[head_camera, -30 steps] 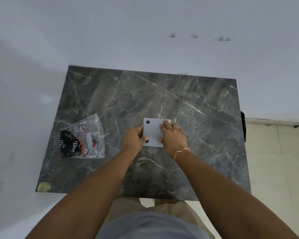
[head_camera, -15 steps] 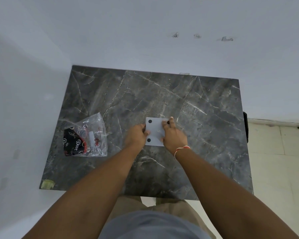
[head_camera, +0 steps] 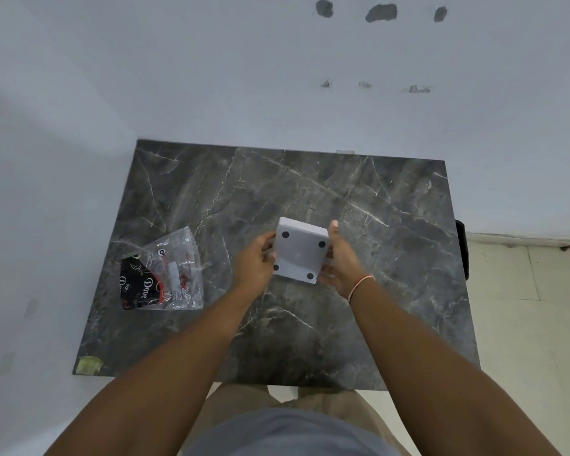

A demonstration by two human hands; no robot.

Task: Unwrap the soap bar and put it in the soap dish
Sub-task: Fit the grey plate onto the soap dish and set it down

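Observation:
A pale grey square soap dish (head_camera: 299, 255) is held upside down above the middle of the dark marble table (head_camera: 392, 258); its underside faces me and shows black round feet at the corners. My left hand (head_camera: 255, 264) grips its left edge and my right hand (head_camera: 339, 258) grips its right edge. A clear plastic bag (head_camera: 165, 271) lies at the left of the table, with a black-and-red Dove soap pack (head_camera: 139, 284) inside. No bare soap bar is visible.
White walls close in the table at the back and left. A yellowish sticker (head_camera: 88, 364) marks the front left corner. Tiled floor (head_camera: 524, 307) lies to the right, and a dark object (head_camera: 462, 255) sits at the table's right edge.
The soap dish has come up off the table and tilted toward me. My right hand slid from its top to its right edge; my left stays on the left edge.

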